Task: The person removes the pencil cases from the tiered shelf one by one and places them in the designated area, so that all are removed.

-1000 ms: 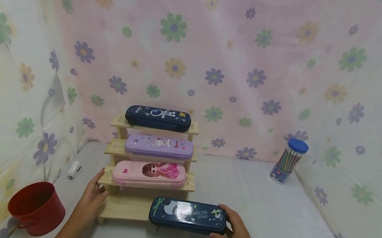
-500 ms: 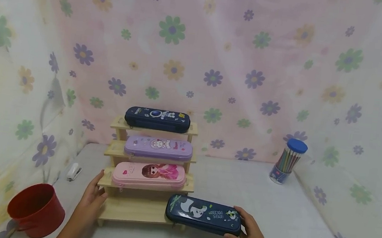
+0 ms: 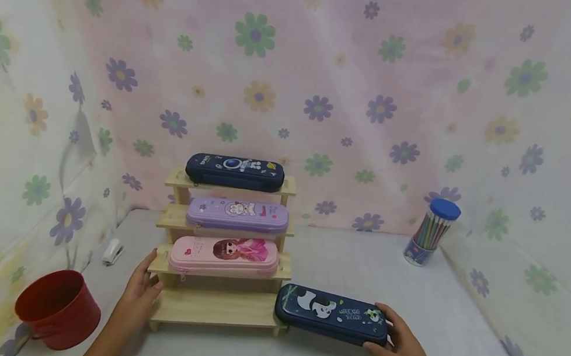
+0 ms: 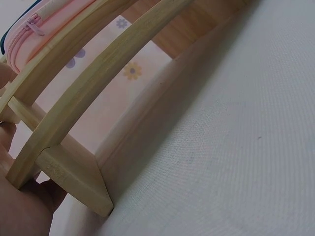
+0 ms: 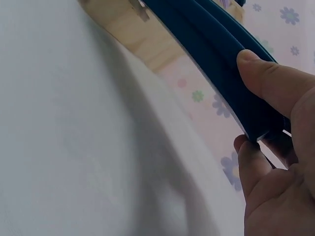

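Observation:
My right hand grips the right end of a dark blue panda pencil case, thumb in front. In the right wrist view, this pencil case is above the cloth with a gap under it. Its left end is beside the right end of the lowest step of a wooden stepped rack. My left hand holds the rack's left side; in the left wrist view the fingers wrap the wooden side, partly cut off. On the upper steps lie a pink doll pencil case, a purple pencil case and a navy astronaut pencil case.
A red metal pot stands at the front left, with a small white stapler behind it. Toward the back right is a clear tub of pencils with a blue lid. Flowered curtains enclose the white-covered table.
My right hand has drawn the panda pencil case to the right, off the front of the lowest step. My left hand has stayed at the rack's left side. The head view has tilted slightly.

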